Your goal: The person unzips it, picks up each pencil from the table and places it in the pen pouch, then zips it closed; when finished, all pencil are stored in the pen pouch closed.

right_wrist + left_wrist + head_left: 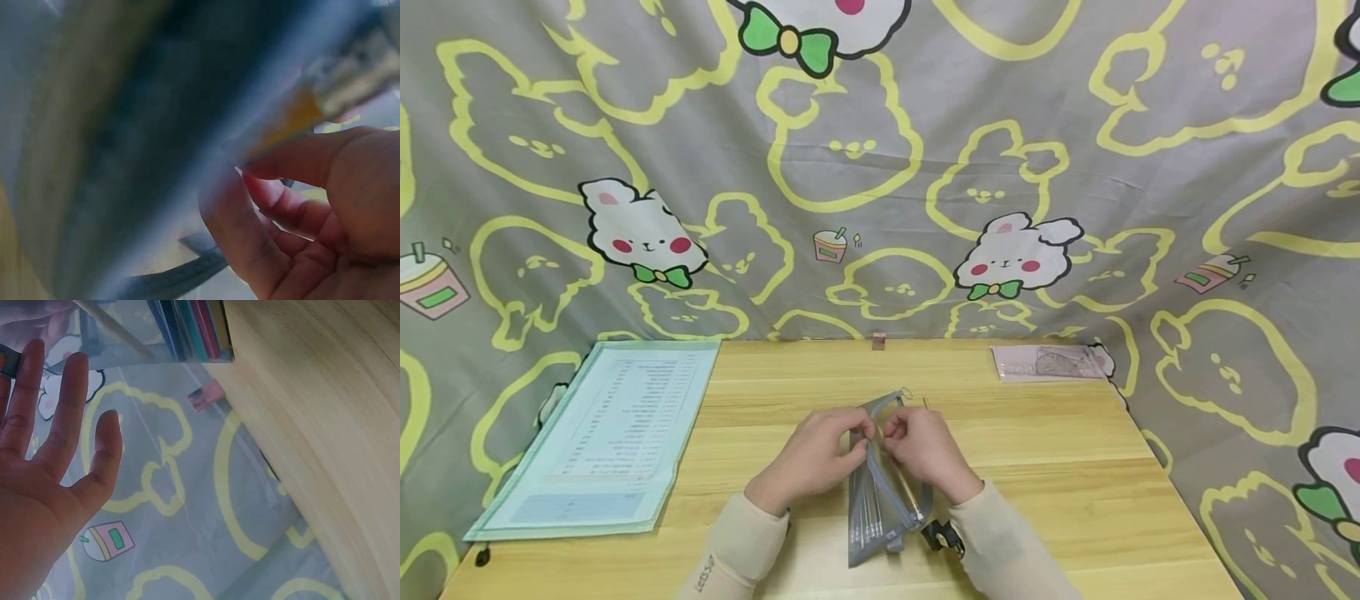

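A see-through grey mesh pencil pouch (863, 533) stands between both hands, its dark zipper spread apart. Several pencils (867, 508) show through its side. With thumb and forefinger, my left hand (816, 454) pinches the zipper edge. Its other fingers (65, 406) stretch out beside the mesh in the left wrist view. At the opening, my right hand (928, 446) pinches a slim pencil with an orange barrel (290, 122) and a silvery end. Colored strips, blue, teal, red and orange, show inside the pouch (119, 356) in the left wrist view.
To the left lies a pale blue-green folder (602, 417) with a printed sheet. A pinkish flat packet (1048, 363) lies at the back right. Patterned grey cloth (865, 167) hangs behind the wooden table (775, 375). A small pinkish tab (878, 341) sits at the back edge.
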Demonstrator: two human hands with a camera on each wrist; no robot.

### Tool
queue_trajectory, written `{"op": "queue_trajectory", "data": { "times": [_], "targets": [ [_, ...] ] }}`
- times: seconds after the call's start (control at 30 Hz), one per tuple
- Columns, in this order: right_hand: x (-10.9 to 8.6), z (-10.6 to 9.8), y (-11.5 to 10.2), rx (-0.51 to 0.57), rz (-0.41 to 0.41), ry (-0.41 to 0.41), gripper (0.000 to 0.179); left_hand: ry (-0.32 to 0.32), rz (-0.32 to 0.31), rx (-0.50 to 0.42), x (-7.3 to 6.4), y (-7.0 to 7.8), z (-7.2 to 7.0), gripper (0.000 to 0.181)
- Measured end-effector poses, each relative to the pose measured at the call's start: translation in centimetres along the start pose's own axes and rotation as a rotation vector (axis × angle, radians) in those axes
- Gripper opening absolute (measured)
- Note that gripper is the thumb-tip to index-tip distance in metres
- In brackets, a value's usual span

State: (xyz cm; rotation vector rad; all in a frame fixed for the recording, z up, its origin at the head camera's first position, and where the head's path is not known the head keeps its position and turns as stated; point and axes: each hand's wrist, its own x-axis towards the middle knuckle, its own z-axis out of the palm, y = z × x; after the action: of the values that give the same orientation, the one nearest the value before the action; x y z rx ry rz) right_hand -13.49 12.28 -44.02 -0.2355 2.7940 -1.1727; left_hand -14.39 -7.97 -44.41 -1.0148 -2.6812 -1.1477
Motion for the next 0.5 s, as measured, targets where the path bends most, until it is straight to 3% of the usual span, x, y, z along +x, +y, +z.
{"op": "queue_trajectory", "data": {
  "times": [0.5],
  "targets": [
    [0.02, 0.89, 0.13, -0.031, -0.043, 0.031, 0.012, -0.001, -0.009, -0.018, -0.04, -0.09, -0.1, 0.013]
  ]
}}
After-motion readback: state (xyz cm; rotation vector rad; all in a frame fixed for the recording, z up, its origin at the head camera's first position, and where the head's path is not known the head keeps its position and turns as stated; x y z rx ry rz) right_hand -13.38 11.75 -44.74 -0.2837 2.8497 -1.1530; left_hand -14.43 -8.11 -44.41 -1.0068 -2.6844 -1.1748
